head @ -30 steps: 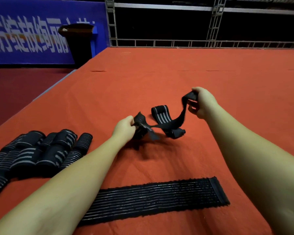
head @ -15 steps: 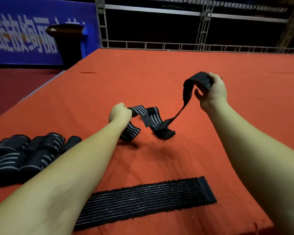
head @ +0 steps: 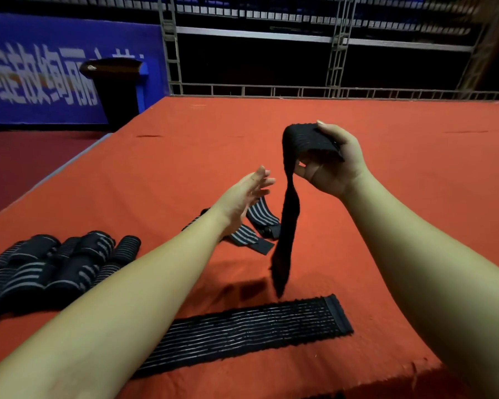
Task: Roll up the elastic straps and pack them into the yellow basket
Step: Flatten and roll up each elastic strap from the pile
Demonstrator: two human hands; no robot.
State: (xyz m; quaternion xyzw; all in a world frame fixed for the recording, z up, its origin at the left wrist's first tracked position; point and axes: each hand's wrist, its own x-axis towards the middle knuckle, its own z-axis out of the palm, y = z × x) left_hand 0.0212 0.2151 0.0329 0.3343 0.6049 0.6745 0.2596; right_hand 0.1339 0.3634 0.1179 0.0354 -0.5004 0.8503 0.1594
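Taking stock of the straps at this moment, item by item.

Rolled straps (head: 52, 263): a cluster of finished rolls, black with grey stripes, lying close together on the orange cloth (head: 415, 168) at the near left. The exact count is hard to settle, since the rolls overlap and run out of view at the edge. Judged as the done part of the rolling, though none is packed.

Hanging strap (head: 287, 220): one end is bunched in the right hand (head: 332, 162), whose fingers and thumb are curled round it; the rest twists downward and the free end dangles just above the cloth. Not rolled.

Left hand (head: 242, 197): fingers straight and slightly apart, holding nothing, reaching toward the hanging strap and near it but not touching.

Striped strap (head: 251, 228): loose and partly folded on the cloth, beneath and beyond the left hand. Not rolled.

Flat strap (head: 242, 332): laid out full length across the near edge of the cloth, well apart from both hands. Not rolled.

Yellow basket: not in view.

Progress, as a judgement: rolling is well under way, with at least three straps left to roll, and all of the packing is yet to be done.
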